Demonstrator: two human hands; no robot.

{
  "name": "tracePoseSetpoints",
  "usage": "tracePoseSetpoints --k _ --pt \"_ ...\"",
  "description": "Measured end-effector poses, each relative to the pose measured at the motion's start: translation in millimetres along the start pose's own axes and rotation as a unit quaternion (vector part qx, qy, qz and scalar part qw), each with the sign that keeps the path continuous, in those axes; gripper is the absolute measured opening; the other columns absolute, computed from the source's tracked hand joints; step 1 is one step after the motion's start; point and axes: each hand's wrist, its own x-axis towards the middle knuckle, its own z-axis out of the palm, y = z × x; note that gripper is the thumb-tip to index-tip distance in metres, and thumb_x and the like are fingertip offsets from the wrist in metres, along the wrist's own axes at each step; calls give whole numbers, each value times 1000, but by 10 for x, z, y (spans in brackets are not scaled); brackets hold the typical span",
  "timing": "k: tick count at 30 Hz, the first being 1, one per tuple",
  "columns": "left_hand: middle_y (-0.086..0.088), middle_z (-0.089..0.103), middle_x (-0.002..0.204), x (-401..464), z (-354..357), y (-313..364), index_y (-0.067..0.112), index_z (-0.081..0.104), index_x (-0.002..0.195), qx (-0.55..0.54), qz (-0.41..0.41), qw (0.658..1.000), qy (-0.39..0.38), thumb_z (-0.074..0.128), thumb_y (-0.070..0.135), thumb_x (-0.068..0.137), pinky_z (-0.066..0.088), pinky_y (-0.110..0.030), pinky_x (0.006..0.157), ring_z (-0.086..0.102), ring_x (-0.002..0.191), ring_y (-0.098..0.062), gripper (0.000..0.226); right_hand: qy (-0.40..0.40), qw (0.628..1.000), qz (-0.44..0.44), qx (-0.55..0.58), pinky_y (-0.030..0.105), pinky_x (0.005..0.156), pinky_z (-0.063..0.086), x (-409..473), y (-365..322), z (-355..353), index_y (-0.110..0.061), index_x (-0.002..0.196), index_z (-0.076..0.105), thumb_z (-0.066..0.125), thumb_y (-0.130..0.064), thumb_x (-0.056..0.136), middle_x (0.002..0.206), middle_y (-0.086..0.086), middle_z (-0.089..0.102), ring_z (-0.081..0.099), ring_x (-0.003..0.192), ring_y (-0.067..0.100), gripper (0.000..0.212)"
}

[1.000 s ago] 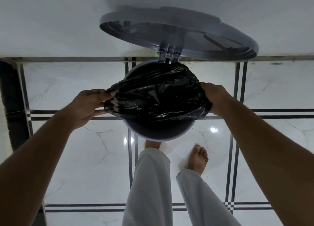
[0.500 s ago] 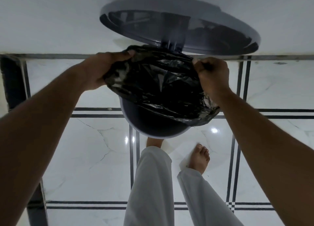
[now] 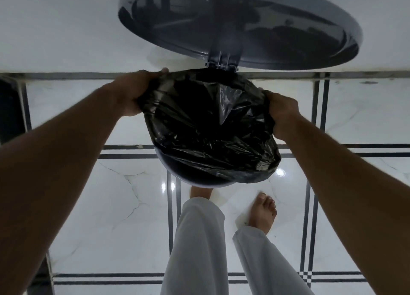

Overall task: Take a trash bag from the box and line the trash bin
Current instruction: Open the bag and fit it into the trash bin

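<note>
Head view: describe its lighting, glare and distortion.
Head view: dim and bluish; two glare spots on the glossy floor; wide-angle bending of the tile lines; slight blur on the left hand; the trash bag is dark, its folds hard to read.

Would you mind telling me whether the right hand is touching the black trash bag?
Touching. The head view shows the right hand with its fingers curled around the edge of the black trash bag.
</note>
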Motion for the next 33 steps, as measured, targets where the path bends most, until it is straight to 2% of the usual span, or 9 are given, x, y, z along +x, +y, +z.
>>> tracePoseSetpoints --k 4,7,10,15,18,22,25,29,33 --pt "-6 83 109 149 -60 100 8 79 134 -43 24 998 24 92 54 75 65 -30 78 78 86 -18 75 -16 999 0 43 43 84 71 35 3 -47 -14 103 88 92 -33 90 99 8 88 86 90 30 23" --pt "-5 72 82 30 -86 6 10 75 93 134 -38 990 -11 84 30 96 60 -22 52 68 60 -14 22 -30 997 15 -74 27 58 64 66 82 -51 -11 92 82 86 -28 94 95 6 82 80 76 26 18" --pt "-7 78 81 -15 -158 -190 9 71 89 222 -74 972 -6 53 17 113 65 -25 55 76 58 -14 31 -18 991 37 -124 18 42 47 55 109 -99 -8 99 78 79 -27 99 85 5 75 71 66 20 19" --pt "1 80 93 -353 -321 -320 28 75 80 159 -175 972 5 84 65 70 56 -38 89 71 87 -19 39 -97 984 110 -95 31 57 61 6 270 -297 -10 103 80 85 -27 81 80 6 78 77 60 22 28" --pt "-1 83 128 -534 -457 -512 24 82 126 41 -170 984 -30 78 87 73 60 -48 108 78 122 -28 82 -109 986 109 -67 46 89 68 -103 402 -443 -7 118 83 94 -43 70 104 8 86 85 94 30 61" --pt "-14 78 138 -745 -567 -894 13 88 118 -5 -163 980 -116 110 62 42 70 -39 90 82 113 -23 93 -98 990 84 -51 44 98 67 -313 612 -607 -20 124 83 87 -71 83 115 1 87 84 106 23 66" --pt "-13 78 138 -810 -480 -1171 12 88 115 39 -178 977 -113 102 22 71 64 -39 105 80 119 -23 47 -154 983 95 -18 43 110 59 -560 721 -689 -32 139 78 74 -84 86 138 -4 80 78 126 18 75" --pt "-9 78 139 -847 -329 -1350 10 76 137 85 -178 973 -116 85 9 86 45 -47 125 71 135 -27 52 -125 981 123 80 41 104 60 -744 853 -740 -19 129 79 66 -48 111 130 2 83 79 117 17 36" --pt "0 84 122 -800 -174 -1524 21 78 126 249 -145 956 -63 96 14 80 56 -42 106 73 126 -24 50 -57 981 156 97 35 81 60 -791 959 -709 -22 123 74 56 -20 112 113 0 83 77 99 17 21"
